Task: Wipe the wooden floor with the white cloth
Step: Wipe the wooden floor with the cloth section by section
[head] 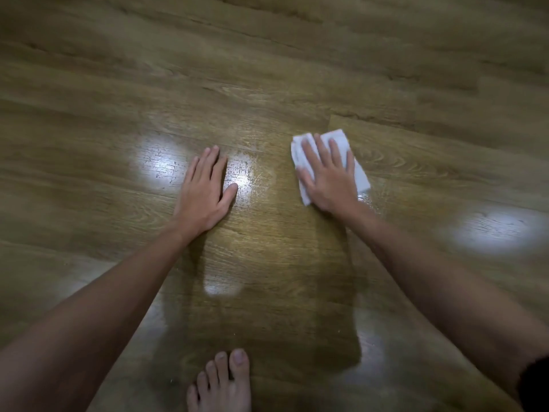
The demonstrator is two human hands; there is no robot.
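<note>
The wooden floor (267, 84) of brown planks fills the head view. A folded white cloth (361, 173) lies flat on it right of centre. My right hand (326, 176) presses down on the cloth with straight, spread fingers and covers most of it. My left hand (205, 188) lies flat on the bare floor to the left, fingers straight, holding nothing. A darker damp patch (267, 278) runs between my two arms toward me.
A bare foot (221, 382) stands on the floor at the bottom centre. Bright light reflections (160, 162) shine on the planks left of my left hand and at the far right.
</note>
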